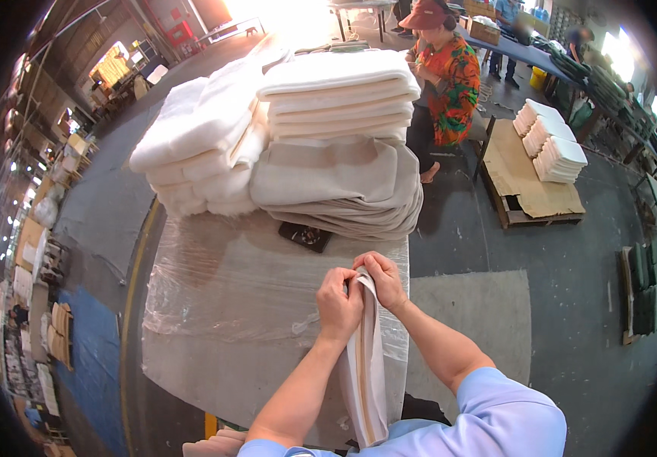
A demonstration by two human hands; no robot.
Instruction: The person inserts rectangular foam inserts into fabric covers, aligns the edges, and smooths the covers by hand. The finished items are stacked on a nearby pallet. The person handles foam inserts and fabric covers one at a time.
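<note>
My left hand (340, 305) and my right hand (383, 280) are close together over the right edge of the table, both closed on the upper end of a pale fabric piece (364, 365). The fabric hangs toward me in a long narrow fold, with a tan band running down its length. What my fingertips pinch is partly hidden by the fingers. Beyond my hands lies a stack of folded grey-beige fabric (336, 179), its edges rounded and sagging. A dark phone-like object (305, 236) lies flat against the near side of that stack.
Plastic film covers the table (222, 305). At its far end stand white folded pads (336, 84) and fluffy white batting (199, 129). A person (450, 91) in a patterned shirt sits beyond. Right, a cardboard-topped pallet (523, 175) bears white stacks (559, 158).
</note>
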